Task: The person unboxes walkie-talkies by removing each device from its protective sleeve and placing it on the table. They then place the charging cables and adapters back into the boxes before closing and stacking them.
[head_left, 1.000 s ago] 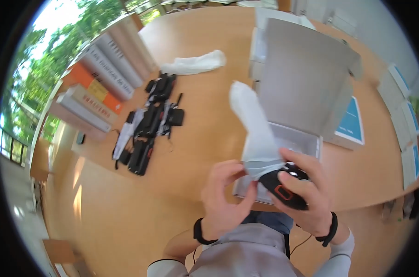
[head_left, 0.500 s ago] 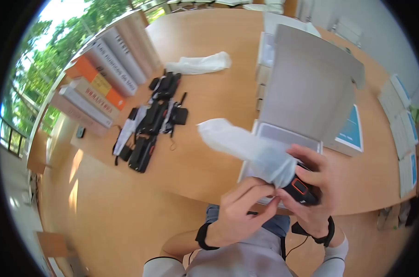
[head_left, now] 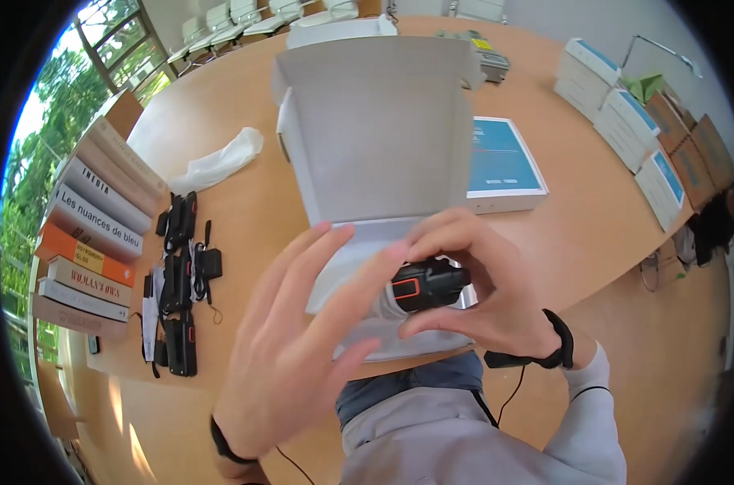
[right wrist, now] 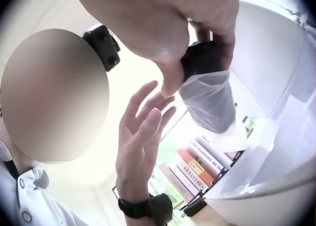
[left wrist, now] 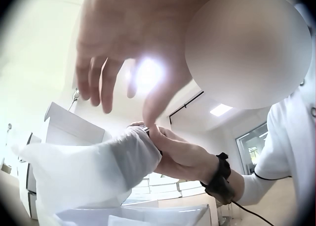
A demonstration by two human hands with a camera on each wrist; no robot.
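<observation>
Right hand [head_left: 500, 295] is clamped on device [head_left: 438, 288], partly inside sleeve [left wrist: 101, 166]; left hand [head_left: 294, 347], leftward, fingers apart; wrapping or unwrapping judged in hand, next likely needing a left pinch.

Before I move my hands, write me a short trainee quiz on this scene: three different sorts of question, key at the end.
1. Which hand grips the black device?
2. True or false: the white bag hides the device completely.
3. What colour is most of the spine of the book between Les nuances de bleu and Woman's Own? A) white B) orange C) green

Key:
1. The right hand.
2. False: the device's black end shows outside the white bag.
3. B.
</observation>
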